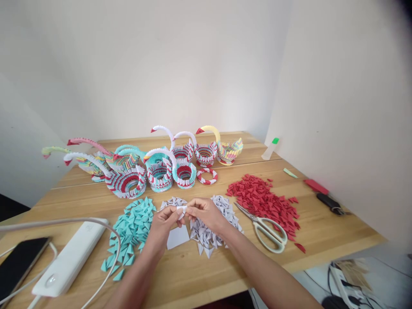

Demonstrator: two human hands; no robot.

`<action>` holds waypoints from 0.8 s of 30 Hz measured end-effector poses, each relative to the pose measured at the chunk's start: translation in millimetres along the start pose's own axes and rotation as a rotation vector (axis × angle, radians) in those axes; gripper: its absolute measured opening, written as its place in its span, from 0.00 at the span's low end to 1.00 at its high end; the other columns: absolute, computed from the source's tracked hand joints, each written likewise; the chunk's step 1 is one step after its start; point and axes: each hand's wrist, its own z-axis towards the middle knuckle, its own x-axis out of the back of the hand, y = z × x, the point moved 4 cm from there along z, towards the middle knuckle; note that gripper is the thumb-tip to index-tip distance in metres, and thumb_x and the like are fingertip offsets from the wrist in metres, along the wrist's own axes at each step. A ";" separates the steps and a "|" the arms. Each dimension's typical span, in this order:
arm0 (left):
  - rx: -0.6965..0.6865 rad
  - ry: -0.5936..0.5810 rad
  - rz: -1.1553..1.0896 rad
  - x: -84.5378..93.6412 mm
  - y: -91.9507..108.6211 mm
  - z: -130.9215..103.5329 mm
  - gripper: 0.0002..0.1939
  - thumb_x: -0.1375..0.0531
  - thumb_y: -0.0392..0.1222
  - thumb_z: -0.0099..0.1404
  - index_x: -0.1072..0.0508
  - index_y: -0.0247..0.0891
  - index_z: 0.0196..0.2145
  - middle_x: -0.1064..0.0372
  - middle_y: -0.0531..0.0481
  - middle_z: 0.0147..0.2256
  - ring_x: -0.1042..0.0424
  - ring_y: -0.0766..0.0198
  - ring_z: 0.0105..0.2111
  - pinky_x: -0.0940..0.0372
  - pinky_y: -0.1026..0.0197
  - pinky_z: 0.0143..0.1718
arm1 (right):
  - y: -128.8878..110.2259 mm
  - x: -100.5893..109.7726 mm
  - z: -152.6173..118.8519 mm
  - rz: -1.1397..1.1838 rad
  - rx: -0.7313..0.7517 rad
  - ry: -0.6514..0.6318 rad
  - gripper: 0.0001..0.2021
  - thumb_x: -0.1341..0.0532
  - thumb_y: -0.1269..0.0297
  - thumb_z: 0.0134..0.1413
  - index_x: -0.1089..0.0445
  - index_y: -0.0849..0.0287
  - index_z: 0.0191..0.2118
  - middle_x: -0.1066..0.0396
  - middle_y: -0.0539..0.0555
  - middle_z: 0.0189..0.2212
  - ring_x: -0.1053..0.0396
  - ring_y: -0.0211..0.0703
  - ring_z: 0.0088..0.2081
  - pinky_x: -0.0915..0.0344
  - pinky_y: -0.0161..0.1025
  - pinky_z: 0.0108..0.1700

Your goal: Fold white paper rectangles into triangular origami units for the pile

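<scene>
A small folded white paper piece (182, 210) is pinched between both hands above the middle of the table. My left hand (166, 221) grips its left side, and my right hand (203, 211) holds its right side. Just below them lies a stack of white paper (178, 237). Light grey-white folded triangles (206, 238) spread beneath and around the right hand, with more behind the left. To the left is a pile of teal triangles (133, 223); red triangles (264, 199) are heaped to the right.
Folded-paper swans (160, 174) and a red and white ring (207, 176) stand at the back. Scissors (268, 234) lie at right. A white power bank (72, 257), black phone (24, 262) and looping cables are at left; a black-handled tool (330, 203) lies far right.
</scene>
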 end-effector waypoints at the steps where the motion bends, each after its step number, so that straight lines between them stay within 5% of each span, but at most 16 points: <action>1: -0.003 0.001 0.009 -0.7 1.3 -0.3 0.14 0.38 0.48 0.58 0.28 0.34 0.23 0.31 0.52 0.21 0.36 0.68 0.22 0.41 0.66 0.29 | -0.2 0.0 0.0 -0.029 0.007 0.003 0.13 0.35 0.55 0.49 0.28 0.61 0.30 0.31 0.48 0.23 0.36 0.33 0.22 0.38 0.31 0.26; 8: 0.020 0.017 0.045 -1.2 4.0 0.5 0.14 0.37 0.49 0.57 0.29 0.35 0.22 0.32 0.52 0.20 0.37 0.68 0.22 0.42 0.66 0.28 | -10.7 0.7 -4.3 -0.471 0.124 0.079 0.08 0.40 0.64 0.54 0.29 0.61 0.27 0.31 0.47 0.22 0.37 0.33 0.24 0.43 0.29 0.27; 15: 0.076 -0.012 -0.151 -0.4 4.5 0.3 0.17 0.37 0.49 0.57 0.33 0.35 0.20 0.35 0.53 0.19 0.39 0.68 0.23 0.43 0.66 0.29 | -27.6 8.0 -8.1 -0.693 0.364 0.114 0.07 0.42 0.66 0.59 0.28 0.57 0.41 0.26 0.51 0.35 0.29 0.39 0.36 0.37 0.34 0.40; 24: 0.125 -0.086 -0.178 -6.0 5.4 -2.4 0.16 0.36 0.49 0.56 0.33 0.35 0.21 0.34 0.53 0.18 0.40 0.69 0.21 0.44 0.66 0.27 | -29.8 -2.4 -10.8 -0.809 0.669 -0.041 0.07 0.45 0.67 0.63 0.29 0.58 0.39 0.27 0.54 0.33 0.30 0.41 0.37 0.35 0.37 0.40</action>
